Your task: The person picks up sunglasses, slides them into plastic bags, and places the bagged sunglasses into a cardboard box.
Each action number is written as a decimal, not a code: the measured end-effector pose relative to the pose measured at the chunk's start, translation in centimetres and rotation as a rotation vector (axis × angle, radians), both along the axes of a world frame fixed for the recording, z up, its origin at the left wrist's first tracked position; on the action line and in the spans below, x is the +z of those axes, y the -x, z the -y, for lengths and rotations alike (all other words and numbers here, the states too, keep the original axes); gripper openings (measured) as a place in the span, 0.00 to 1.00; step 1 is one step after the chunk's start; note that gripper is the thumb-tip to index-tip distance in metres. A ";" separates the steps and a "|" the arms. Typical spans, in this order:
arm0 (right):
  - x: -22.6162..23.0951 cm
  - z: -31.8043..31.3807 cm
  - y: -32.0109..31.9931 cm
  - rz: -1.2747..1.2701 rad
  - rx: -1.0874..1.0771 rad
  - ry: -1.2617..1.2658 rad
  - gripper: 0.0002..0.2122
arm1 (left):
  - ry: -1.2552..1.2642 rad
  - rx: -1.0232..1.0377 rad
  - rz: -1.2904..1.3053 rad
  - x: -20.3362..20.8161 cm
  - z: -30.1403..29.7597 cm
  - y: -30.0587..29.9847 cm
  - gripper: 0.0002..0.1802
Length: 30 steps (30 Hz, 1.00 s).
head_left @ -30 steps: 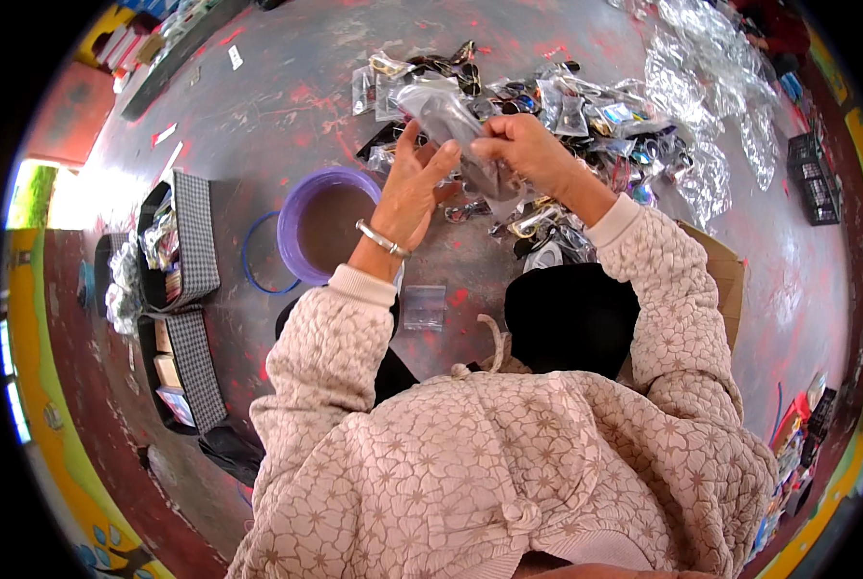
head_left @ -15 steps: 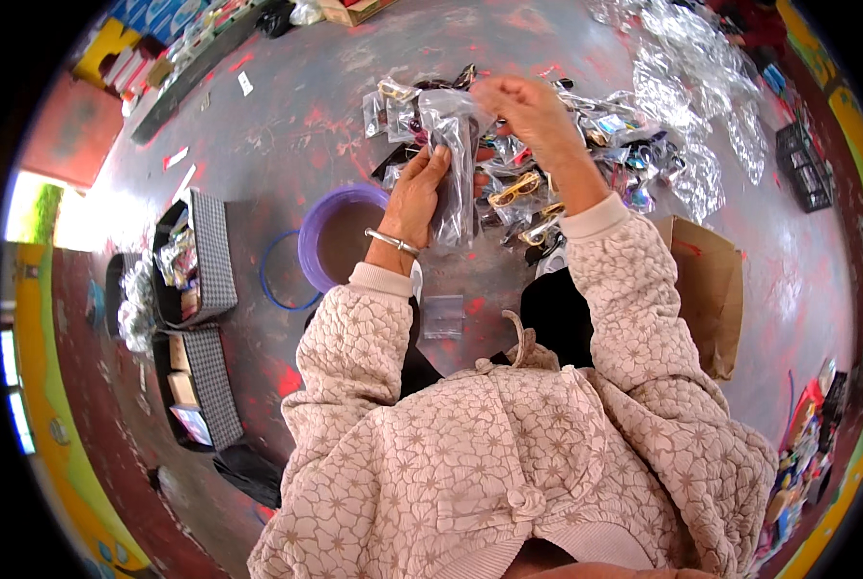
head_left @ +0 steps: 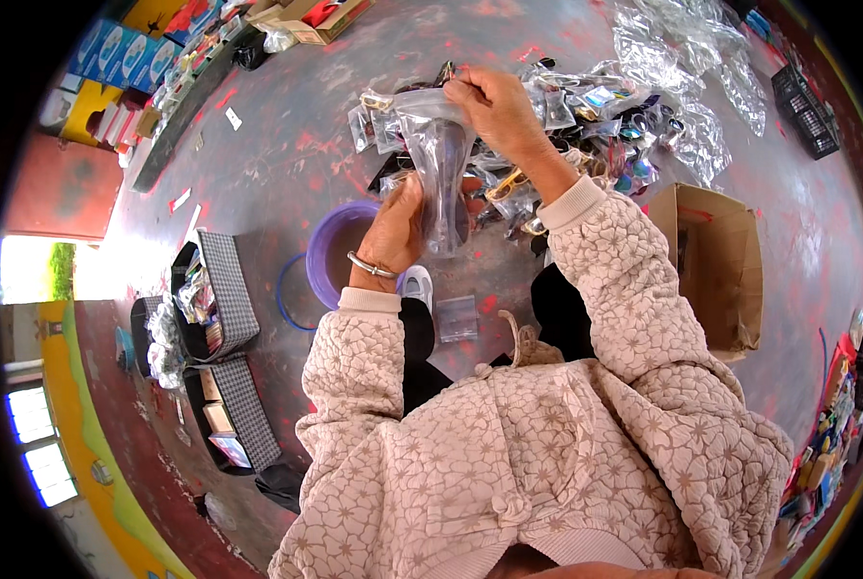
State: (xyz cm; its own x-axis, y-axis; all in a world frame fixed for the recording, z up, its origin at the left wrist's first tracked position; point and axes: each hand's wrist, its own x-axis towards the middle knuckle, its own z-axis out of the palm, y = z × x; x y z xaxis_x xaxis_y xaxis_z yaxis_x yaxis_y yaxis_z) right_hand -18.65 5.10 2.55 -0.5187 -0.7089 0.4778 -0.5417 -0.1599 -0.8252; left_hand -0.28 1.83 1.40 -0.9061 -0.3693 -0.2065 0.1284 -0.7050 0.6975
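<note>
A clear plastic bag [head_left: 435, 159] hangs upright in front of me, wide at the top and narrower below. My left hand [head_left: 395, 224] is closed around its lower left side, a bracelet on the wrist. At the bag's top right corner, the fingers of my right hand [head_left: 497, 108] pinch the edge. Glare and folds hide what the bag holds, if anything. Just beyond both hands lies a heap of eyeglasses in clear bags [head_left: 586, 130]; a yellow-framed pair [head_left: 509, 185] shows near my right wrist. A small flat clear bag [head_left: 458, 318] lies on the floor between my feet.
Left of my left hand stands a purple bucket [head_left: 314, 253] beside a blue hoop [head_left: 282, 289]. Checked fabric bins [head_left: 231, 289] are farther left. On the right are an open cardboard box [head_left: 740, 275], crumpled clear plastic [head_left: 687, 58] and a black crate [head_left: 806, 111].
The bag's upper part is spread wider, and my right hand now grips its corner. My left hand has slid lower along the bag. The whole view has shifted slightly.
</note>
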 end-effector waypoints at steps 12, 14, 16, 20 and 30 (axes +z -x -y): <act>0.3 -0.6 2.9 0.427 -0.166 -0.057 0.17 | 0.471 -0.082 0.246 -1.5 0.5 -0.9 0.23; 0.1 -1.1 3.2 0.622 -0.093 -0.020 0.20 | 0.460 -0.063 0.221 -1.5 0.8 -1.0 0.23; 0.0 -1.1 3.2 0.849 0.108 -0.098 0.24 | 0.393 -0.029 0.202 -1.0 0.6 -0.7 0.23; 0.5 -1.1 -1.4 0.774 0.335 -0.210 0.20 | 0.390 -0.052 0.222 -1.3 0.8 -0.7 0.24; -2.4 0.3 1.4 0.203 -0.196 -0.068 0.14 | 0.298 -0.005 0.235 -1.5 0.0 -0.8 0.24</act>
State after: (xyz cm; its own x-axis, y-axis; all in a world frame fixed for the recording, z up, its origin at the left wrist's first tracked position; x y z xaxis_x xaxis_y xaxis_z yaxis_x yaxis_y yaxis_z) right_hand -20.07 4.78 0.18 -0.7291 -0.6124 0.3055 -0.3797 -0.0094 -0.9251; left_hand 0.53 1.85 -0.10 -0.8487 -0.4399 -0.2935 -0.0628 -0.4673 0.8819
